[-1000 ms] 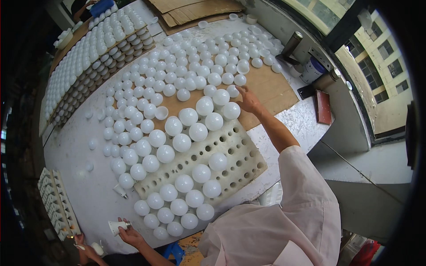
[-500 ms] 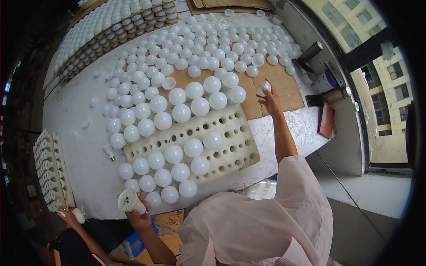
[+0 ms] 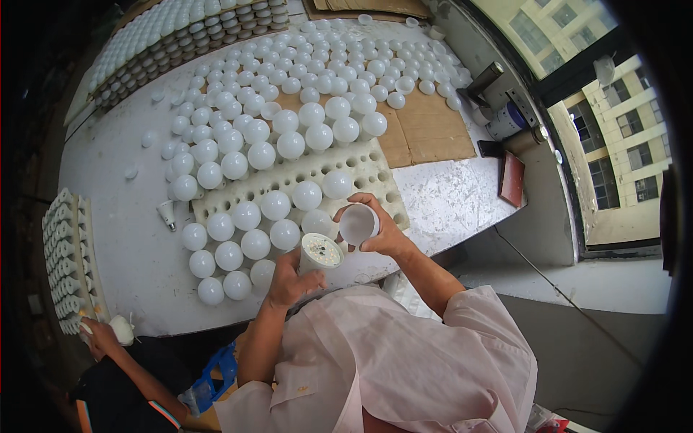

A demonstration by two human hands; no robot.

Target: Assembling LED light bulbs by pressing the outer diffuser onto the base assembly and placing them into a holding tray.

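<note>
My left hand (image 3: 287, 281) grips a white LED bulb base (image 3: 322, 250), its round board of small LEDs facing up. Just to its right, my right hand (image 3: 388, 232) holds a white dome-shaped bulb cover (image 3: 359, 225) by its sides, the hollow opening turned toward the base. The two parts are close together but look apart. Beyond and beside my hands lies a pale foam tray (image 3: 368, 160) with rows of holes. Bulbs with round white covers (image 3: 276, 206) stand in rows on it, some partly hidden by my hands.
Many loose white covers (image 3: 317, 84) spread over cardboard (image 3: 433, 137) at the back. Stacked trays of bulbs (image 3: 173, 43) stand far left. One bulb (image 3: 167, 215) lies left of the tray. Another person's hand (image 3: 102, 336) works beside egg-crate-like trays (image 3: 65, 252). Flasks (image 3: 485, 78) line the right wall.
My right hand has brought a cover from the cardboard back toward me. My left hand has moved right with the bulb base, so the two now meet near the tray's front edge.
</note>
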